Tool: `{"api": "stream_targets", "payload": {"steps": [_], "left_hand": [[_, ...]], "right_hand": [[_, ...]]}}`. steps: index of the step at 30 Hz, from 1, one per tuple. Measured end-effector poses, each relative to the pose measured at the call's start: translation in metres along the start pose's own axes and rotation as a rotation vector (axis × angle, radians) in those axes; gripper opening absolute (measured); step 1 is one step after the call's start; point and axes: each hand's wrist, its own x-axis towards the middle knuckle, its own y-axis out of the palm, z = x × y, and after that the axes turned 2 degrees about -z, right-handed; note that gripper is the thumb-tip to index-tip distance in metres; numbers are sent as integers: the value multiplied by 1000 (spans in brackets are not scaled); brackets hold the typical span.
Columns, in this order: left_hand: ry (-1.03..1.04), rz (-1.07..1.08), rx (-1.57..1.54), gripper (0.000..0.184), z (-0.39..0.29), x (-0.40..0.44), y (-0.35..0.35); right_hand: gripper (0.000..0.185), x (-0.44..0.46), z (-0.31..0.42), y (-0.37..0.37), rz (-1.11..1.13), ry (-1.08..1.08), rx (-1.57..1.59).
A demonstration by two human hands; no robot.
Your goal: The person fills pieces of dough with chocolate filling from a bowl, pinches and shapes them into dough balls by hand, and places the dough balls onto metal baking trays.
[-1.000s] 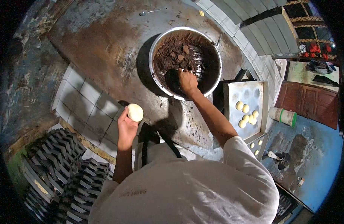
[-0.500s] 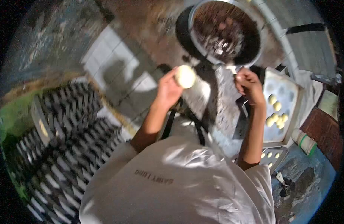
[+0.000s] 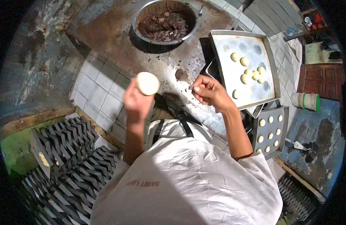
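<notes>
head view: the left hand (image 3: 136, 103) holds up a pale, flattened round of dough (image 3: 147, 83), in the air in front of the body, left of the right hand. its broad face points up toward the camera; the outline is nearly circular (so no long axis stands out). the left fingers support it from below, partly hidden and blurred. the right hand (image 3: 212, 93), well apart from the dough, has its fingers curled and pinching a small dark thing (image 3: 191, 87), too small to identify. ahead, a metal bowl (image 3: 169, 43) of dark crumbly filling (image 3: 165, 27) stands on the desk (image 3: 101, 35). to the right, a tray (image 3: 225, 45) carries pale dough balls (image 3: 244, 78).
</notes>
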Motion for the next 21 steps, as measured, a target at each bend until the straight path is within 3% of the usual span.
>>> {"api": "stream_targets", "payload": {"steps": [1, 3, 6, 8, 10, 14, 16, 18, 21], "left_hand": [[-101, 38, -129, 33, 16, -2, 2], [-168, 81, -97, 34, 42, -20, 44], [-231, 139, -63, 35, 64, -29, 61], [-285, 180, -72, 35, 79, -29, 65], [-364, 145, -98, 33, 83, -27, 65], [-370, 179, -148, 33, 91, -29, 59], [-402, 236, -179, 34, 88, -25, 67], [-495, 274, -169, 35, 89, -21, 71], [-565, 270, -172, 36, 94, -13, 70]], "right_hand": [[12, -10, -4, 7, -11, -74, -77], [10, -23, -12, 17, -75, -234, -168], [11, -31, -39, 22, -339, -421, -447], [12, -32, -65, 20, -477, -521, -291], [11, -39, -97, -1, -537, -425, -341], [12, -76, -141, -19, -586, -433, -231], [13, -89, -123, -12, -594, -471, -128], [11, -103, -88, 1, -451, -394, 60], [13, -73, -91, -1, -398, -453, 33]]}}
